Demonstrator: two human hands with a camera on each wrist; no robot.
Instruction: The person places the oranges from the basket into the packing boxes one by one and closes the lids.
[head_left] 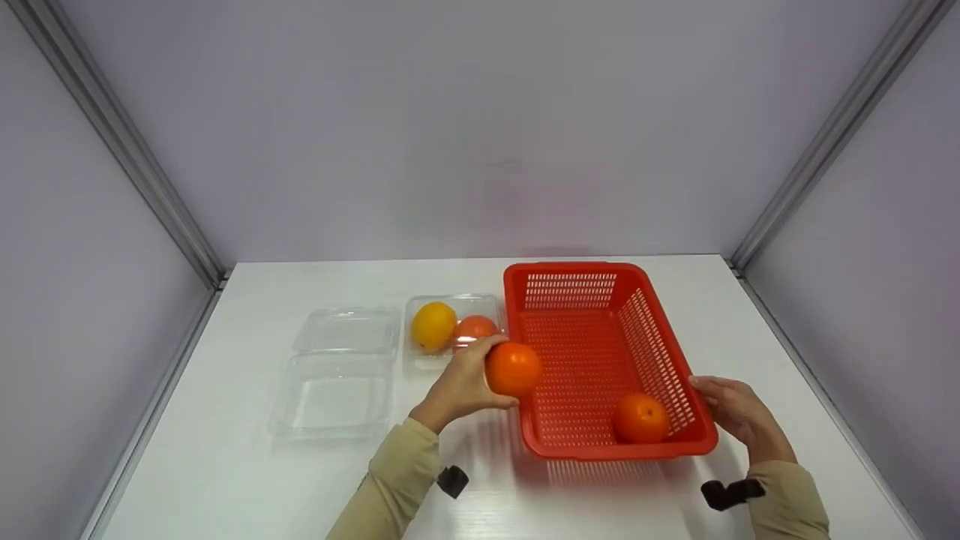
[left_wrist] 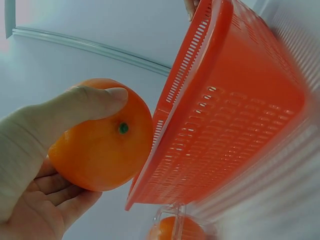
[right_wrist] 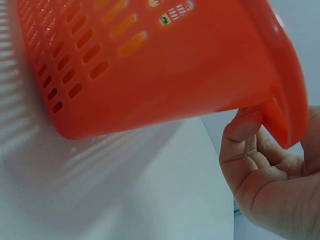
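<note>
My left hand point(head_left: 463, 384) holds an orange point(head_left: 514, 369) between thumb and fingers, at the left rim of a red plastic basket point(head_left: 574, 352). In the left wrist view this orange point(left_wrist: 102, 150) has a green stem spot, and the thumb lies across it. A second orange point(head_left: 641, 418) sits inside the basket at its near right corner. My right hand point(head_left: 739, 412) grips the basket's right rim. In the right wrist view, the right hand's fingers point(right_wrist: 239, 145) are curled under that rim.
Left of the basket, a clear plastic box point(head_left: 424, 363) holds a yellow-orange fruit point(head_left: 433, 326) and a reddish-orange fruit point(head_left: 475, 327), the latter partly hidden. Farther left lies an opened clear clamshell box point(head_left: 337, 397). Walls point(head_left: 480, 135) enclose the white table point(head_left: 217, 360) at the back and sides.
</note>
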